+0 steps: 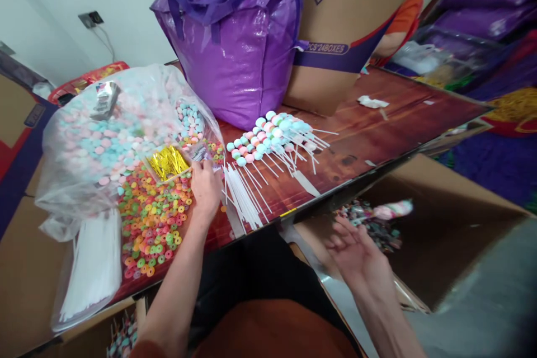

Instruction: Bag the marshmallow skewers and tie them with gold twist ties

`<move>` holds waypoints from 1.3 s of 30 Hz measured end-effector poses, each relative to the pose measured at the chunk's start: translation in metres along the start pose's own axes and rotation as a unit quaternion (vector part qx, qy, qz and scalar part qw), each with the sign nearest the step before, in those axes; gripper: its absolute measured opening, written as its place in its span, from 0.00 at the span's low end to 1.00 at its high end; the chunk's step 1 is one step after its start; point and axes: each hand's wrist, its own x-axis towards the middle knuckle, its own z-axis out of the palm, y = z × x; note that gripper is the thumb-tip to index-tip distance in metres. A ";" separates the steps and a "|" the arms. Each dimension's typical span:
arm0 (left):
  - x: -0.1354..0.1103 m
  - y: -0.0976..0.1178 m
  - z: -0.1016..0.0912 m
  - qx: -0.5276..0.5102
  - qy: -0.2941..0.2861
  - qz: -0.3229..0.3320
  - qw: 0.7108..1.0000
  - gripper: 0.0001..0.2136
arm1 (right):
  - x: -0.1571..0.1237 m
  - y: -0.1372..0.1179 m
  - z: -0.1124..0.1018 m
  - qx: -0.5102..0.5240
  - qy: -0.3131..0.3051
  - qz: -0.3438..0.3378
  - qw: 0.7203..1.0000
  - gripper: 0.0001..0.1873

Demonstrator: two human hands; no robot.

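My left hand (206, 187) is closed, its fingertips pinching at a small stack of clear plastic wrappers (200, 151) on the table. Beside it is a small tray of gold twist ties (168, 163). My right hand (356, 249) is open above a cardboard box (457, 229), fingers spread, palm partly up. Just beyond its fingers a wrapped candy skewer (392, 210) is blurred, apparently in the air and apart from the hand. More wrapped candy (377, 232) lies in the box. Candy skewers (272, 137) on white sticks are piled on the table.
Loose ring candies (155, 218) and a plastic bag of pastel candies (104, 140) cover the table's left side. White sticks lie in a bundle (92, 263) and a row (243, 196). A purple bag (239, 50) and a large carton (335, 28) stand behind. Another person's orange sleeve (409, 11) shows.
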 end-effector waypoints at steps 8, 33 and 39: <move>-0.002 -0.013 -0.002 -0.062 0.055 -0.002 0.997 0.04 | -0.035 0.033 0.066 -0.191 -0.155 -0.148 0.958 0.11; -0.105 -0.006 -0.037 -0.697 0.084 -0.278 0.656 0.14 | -0.057 0.088 0.141 -0.306 -0.303 -0.197 0.881 0.23; -0.096 -0.021 -0.039 -0.701 0.092 -0.340 0.620 0.16 | -0.045 0.081 0.135 -0.381 -0.347 -0.259 0.817 0.23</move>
